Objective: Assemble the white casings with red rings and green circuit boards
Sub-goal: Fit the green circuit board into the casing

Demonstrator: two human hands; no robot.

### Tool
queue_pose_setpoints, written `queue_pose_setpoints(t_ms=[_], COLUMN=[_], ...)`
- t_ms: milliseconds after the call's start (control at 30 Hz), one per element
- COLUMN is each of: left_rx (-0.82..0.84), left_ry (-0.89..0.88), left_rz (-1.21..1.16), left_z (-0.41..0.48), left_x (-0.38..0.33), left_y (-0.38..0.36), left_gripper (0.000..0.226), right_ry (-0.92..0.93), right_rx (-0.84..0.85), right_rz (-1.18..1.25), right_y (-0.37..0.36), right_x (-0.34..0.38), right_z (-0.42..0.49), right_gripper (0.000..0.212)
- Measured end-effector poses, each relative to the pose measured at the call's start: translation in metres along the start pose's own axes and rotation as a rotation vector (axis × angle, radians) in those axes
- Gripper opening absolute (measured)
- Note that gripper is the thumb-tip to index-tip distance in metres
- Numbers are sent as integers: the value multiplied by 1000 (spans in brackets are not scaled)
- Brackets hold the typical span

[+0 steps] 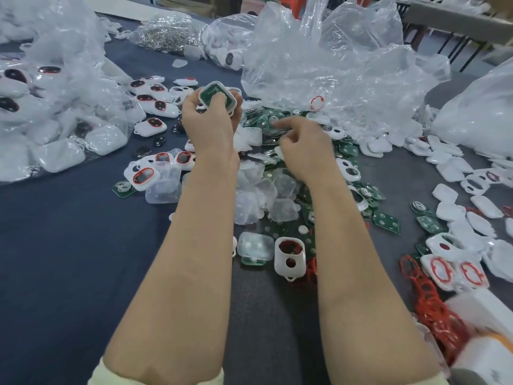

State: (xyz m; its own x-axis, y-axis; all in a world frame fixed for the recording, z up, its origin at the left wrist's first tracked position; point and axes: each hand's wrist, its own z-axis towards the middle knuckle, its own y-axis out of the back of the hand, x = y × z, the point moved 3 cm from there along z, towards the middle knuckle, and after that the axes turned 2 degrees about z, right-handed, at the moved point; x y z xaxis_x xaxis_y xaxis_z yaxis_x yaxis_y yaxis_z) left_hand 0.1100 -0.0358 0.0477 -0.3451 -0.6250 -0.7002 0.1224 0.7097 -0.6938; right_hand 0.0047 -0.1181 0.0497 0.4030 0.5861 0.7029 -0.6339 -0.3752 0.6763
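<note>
My left hand (206,122) grips a white casing (219,96) with a green circuit board seated in it, held above the table. My right hand (301,145) hovers over a heap of green circuit boards (344,150) and clear covers (280,184), fingers loosely curled, index finger stretched toward the boards; whether it holds anything is hidden. A white casing with a red ring (290,257) lies near my forearms. Loose red rings (429,298) pile at the lower right. Two casings with red rings (455,272) lie beside them.
Finished casings (155,98) lie at the left by a plastic bag of them (55,112). A large crumpled clear bag (333,65) stands behind the heap. White casing halves (455,212) scatter right. A bag of metal rings (169,34) sits far back.
</note>
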Motion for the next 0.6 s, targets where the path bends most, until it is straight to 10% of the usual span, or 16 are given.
queue_pose_setpoints(t_ms=[133,600], left_rx=[48,127], left_ry=[50,209], left_rz=[66,174], left_z=[-1,-10], left_x=[12,42], left_y=[-4,-15], left_gripper=[23,23], right_ry=[-137,-407], right_rx=[-248,-126], right_rz=[-130,-359], right_y=[8,-13], right_x=[-25,-39], right_z=[25,51], right_gripper=[41,44])
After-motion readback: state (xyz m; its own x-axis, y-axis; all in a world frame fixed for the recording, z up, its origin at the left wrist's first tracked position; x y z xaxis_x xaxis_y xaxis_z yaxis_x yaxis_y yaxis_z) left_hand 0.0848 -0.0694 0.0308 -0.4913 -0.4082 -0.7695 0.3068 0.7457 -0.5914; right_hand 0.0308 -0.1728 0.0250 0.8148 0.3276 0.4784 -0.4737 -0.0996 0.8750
